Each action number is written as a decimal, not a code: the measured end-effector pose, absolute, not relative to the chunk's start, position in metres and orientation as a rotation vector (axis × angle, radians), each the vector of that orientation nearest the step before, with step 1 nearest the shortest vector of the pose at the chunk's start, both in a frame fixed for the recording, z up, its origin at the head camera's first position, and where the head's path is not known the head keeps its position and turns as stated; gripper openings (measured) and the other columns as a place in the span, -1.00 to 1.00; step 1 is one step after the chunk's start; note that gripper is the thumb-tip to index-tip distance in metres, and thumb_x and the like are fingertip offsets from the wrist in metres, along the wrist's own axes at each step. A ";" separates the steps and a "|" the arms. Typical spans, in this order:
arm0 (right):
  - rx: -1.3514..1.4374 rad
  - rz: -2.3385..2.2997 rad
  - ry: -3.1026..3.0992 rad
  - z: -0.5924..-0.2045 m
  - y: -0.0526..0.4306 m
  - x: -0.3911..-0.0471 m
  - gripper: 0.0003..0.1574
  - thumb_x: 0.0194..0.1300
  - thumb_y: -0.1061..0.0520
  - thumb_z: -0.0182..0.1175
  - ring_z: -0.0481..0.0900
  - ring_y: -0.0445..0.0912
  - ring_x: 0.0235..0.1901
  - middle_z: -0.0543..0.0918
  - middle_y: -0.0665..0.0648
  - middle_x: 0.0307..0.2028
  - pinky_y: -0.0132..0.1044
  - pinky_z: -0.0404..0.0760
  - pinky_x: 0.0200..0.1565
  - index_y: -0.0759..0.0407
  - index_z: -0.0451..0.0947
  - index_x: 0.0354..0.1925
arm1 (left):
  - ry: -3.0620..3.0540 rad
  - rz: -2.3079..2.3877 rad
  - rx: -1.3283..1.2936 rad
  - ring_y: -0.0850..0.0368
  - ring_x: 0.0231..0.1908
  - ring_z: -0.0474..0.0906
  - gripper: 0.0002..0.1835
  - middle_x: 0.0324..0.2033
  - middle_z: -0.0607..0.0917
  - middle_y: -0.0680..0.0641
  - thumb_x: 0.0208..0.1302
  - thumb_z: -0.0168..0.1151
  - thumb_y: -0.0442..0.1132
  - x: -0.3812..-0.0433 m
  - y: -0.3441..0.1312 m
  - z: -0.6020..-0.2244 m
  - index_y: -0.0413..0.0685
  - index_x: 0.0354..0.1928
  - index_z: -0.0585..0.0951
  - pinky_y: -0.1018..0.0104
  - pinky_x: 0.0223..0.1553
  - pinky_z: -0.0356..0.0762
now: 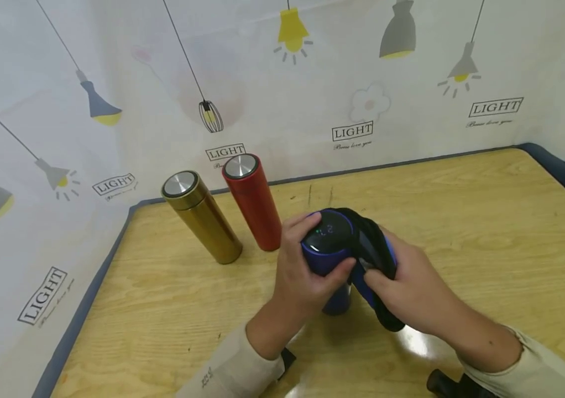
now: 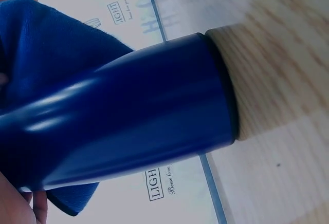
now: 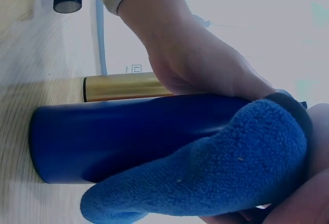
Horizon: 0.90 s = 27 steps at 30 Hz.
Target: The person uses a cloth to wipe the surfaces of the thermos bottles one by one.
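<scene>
A blue thermos bottle (image 1: pixel 337 303) with a black lid (image 1: pixel 329 235) stands on the table, lit marks showing on its top. My left hand (image 1: pixel 298 276) grips it near the lid, with the thumb in front. A cloth (image 1: pixel 376 251), dark on one face and fuzzy blue on the other, is pinched in my right hand (image 1: pixel 414 282) against the right side of the lid. In the right wrist view the blue cloth (image 3: pixel 221 167) hangs along the bottle (image 3: pixel 97 139). The bottle's lower body (image 2: pixel 154 106) shows bare in the left wrist view.
A gold thermos (image 1: pixel 210 224) and a red thermos (image 1: pixel 255 207) stand upright to the left of the blue one. Behind the wooden table (image 1: pixel 486 221) rises a white sheet (image 1: pixel 302 94) printed with lamps. A black device (image 1: pixel 454 384) sits by the right sleeve.
</scene>
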State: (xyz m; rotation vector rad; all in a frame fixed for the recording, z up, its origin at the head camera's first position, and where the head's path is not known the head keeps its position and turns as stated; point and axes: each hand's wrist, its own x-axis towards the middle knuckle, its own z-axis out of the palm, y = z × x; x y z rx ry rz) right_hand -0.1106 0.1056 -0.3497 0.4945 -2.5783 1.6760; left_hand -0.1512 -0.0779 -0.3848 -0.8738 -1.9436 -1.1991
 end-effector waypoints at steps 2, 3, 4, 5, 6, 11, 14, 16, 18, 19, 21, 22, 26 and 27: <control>0.508 1.688 -2.594 -0.351 0.106 -0.111 -0.46 0.22 0.40 0.10 0.64 -0.10 -0.38 0.69 0.13 -0.25 -0.25 0.68 -0.35 0.08 0.46 0.15 | -1.956 -1.210 -0.869 -0.09 0.03 0.57 -0.26 0.08 0.46 -0.28 0.34 0.17 0.22 -0.150 -0.079 -0.386 -0.21 0.25 0.25 0.16 0.10 0.63; 0.515 1.698 -2.595 -0.351 0.106 -0.111 -0.45 0.23 0.40 0.09 0.65 -0.10 -0.38 0.69 0.14 -0.24 -0.25 0.68 -0.36 0.09 0.45 0.16 | -1.959 -1.214 -0.868 -0.09 0.03 0.57 -0.26 0.08 0.46 -0.28 0.34 0.17 0.22 -0.150 -0.079 -0.386 -0.21 0.25 0.25 0.16 0.10 0.63; 0.516 1.691 -2.593 -0.351 0.106 -0.110 -0.46 0.23 0.40 0.08 0.65 -0.11 -0.37 0.70 0.14 -0.22 -0.26 0.68 -0.35 0.09 0.45 0.17 | -1.961 -1.215 -0.869 -0.09 0.03 0.57 -0.26 0.08 0.46 -0.28 0.34 0.17 0.23 -0.150 -0.079 -0.386 -0.21 0.25 0.25 0.16 0.10 0.63; 0.515 1.684 -2.587 -0.350 0.107 -0.110 -0.45 0.24 0.40 0.07 0.65 -0.11 -0.35 0.70 0.14 -0.20 -0.27 0.68 -0.33 0.08 0.46 0.18 | -1.960 -1.218 -0.870 -0.09 0.04 0.57 -0.26 0.08 0.46 -0.28 0.34 0.17 0.23 -0.150 -0.079 -0.387 -0.21 0.25 0.25 0.16 0.10 0.63; 0.509 1.668 -2.579 -0.349 0.108 -0.109 -0.43 0.25 0.40 0.07 0.64 -0.11 -0.31 0.70 0.14 -0.16 -0.28 0.68 -0.30 0.06 0.45 0.20 | -1.960 -1.218 -0.874 -0.09 0.04 0.57 -0.26 0.09 0.46 -0.28 0.34 0.17 0.23 -0.150 -0.079 -0.387 -0.21 0.25 0.25 0.16 0.10 0.63; 0.474 1.611 -2.499 -0.340 0.112 -0.107 -0.20 0.24 0.44 0.05 0.55 -0.15 -0.12 0.63 0.03 0.11 -0.46 0.56 -0.07 -0.17 0.40 0.34 | -1.940 -1.194 -0.886 -0.08 0.03 0.55 -0.24 0.07 0.49 -0.28 0.33 0.17 0.23 -0.152 -0.080 -0.386 -0.26 0.25 0.28 0.16 0.10 0.63; 0.502 1.620 -2.451 -0.338 0.111 -0.106 -0.04 0.19 0.49 0.04 0.53 -0.18 -0.02 0.55 -0.01 0.26 -0.54 0.49 0.03 -0.26 0.32 0.41 | -1.923 -1.171 -0.884 -0.07 0.02 0.54 -0.25 0.05 0.50 -0.26 0.34 0.17 0.22 -0.153 -0.080 -0.386 -0.29 0.24 0.31 0.17 0.08 0.61; 0.536 1.624 -2.439 -0.338 0.110 -0.107 0.03 0.15 0.51 0.04 0.52 -0.21 0.06 0.51 -0.01 0.32 -0.57 0.46 0.08 -0.28 0.28 0.43 | -1.909 -1.164 -0.888 -0.07 0.02 0.53 -0.25 0.05 0.50 -0.26 0.34 0.16 0.22 -0.153 -0.080 -0.386 -0.30 0.23 0.32 0.18 0.08 0.60; 0.563 1.610 -2.451 -0.338 0.110 -0.108 0.05 0.12 0.52 0.06 0.55 -0.19 0.03 0.52 0.01 0.31 -0.54 0.49 0.06 -0.29 0.27 0.44 | -1.899 -1.150 -0.882 -0.06 0.02 0.51 -0.25 0.04 0.51 -0.25 0.34 0.16 0.23 -0.154 -0.080 -0.386 -0.31 0.22 0.34 0.18 0.07 0.57; 0.577 1.603 -2.465 -0.339 0.110 -0.109 0.06 0.12 0.51 0.07 0.57 -0.18 0.00 0.53 0.03 0.30 -0.51 0.53 0.04 -0.29 0.26 0.44 | -1.894 -1.142 -0.876 -0.06 0.02 0.50 -0.25 0.04 0.52 -0.24 0.34 0.16 0.23 -0.154 -0.080 -0.386 -0.31 0.22 0.35 0.18 0.06 0.56; 0.597 1.610 -2.506 -0.339 0.110 -0.111 0.05 0.14 0.49 0.07 0.61 -0.13 -0.11 0.60 0.07 0.20 -0.41 0.61 -0.08 -0.31 0.24 0.45 | -1.888 -1.129 -0.868 -0.05 0.03 0.49 -0.25 0.04 0.54 -0.22 0.34 0.15 0.25 -0.155 -0.080 -0.385 -0.31 0.21 0.37 0.16 0.04 0.52; 0.605 1.615 -2.527 -0.340 0.111 -0.112 0.04 0.15 0.48 0.07 0.62 -0.11 -0.19 0.63 0.10 0.14 -0.36 0.64 -0.15 -0.31 0.23 0.45 | -1.890 -1.122 -0.861 -0.05 0.03 0.49 -0.25 0.04 0.54 -0.21 0.34 0.15 0.25 -0.155 -0.081 -0.385 -0.31 0.21 0.38 0.16 0.03 0.50; 0.632 1.648 -2.572 -0.341 0.111 -0.113 -0.01 0.18 0.46 0.06 0.64 -0.06 -0.32 0.66 0.14 -0.02 -0.25 0.67 -0.29 -0.25 0.21 0.45 | -1.886 -1.148 -0.856 -0.06 0.04 0.50 -0.22 0.04 0.57 -0.22 0.33 0.15 0.26 -0.155 -0.081 -0.387 -0.32 0.23 0.34 0.15 0.05 0.48; 0.633 1.644 -2.570 -0.341 0.112 -0.113 -0.02 0.19 0.46 0.05 0.64 -0.06 -0.30 0.66 0.13 0.00 -0.25 0.67 -0.27 -0.24 0.22 0.45 | -1.880 -1.162 -0.863 -0.07 0.04 0.50 -0.21 0.03 0.57 -0.23 0.33 0.16 0.25 -0.154 -0.081 -0.389 -0.33 0.24 0.30 0.15 0.08 0.49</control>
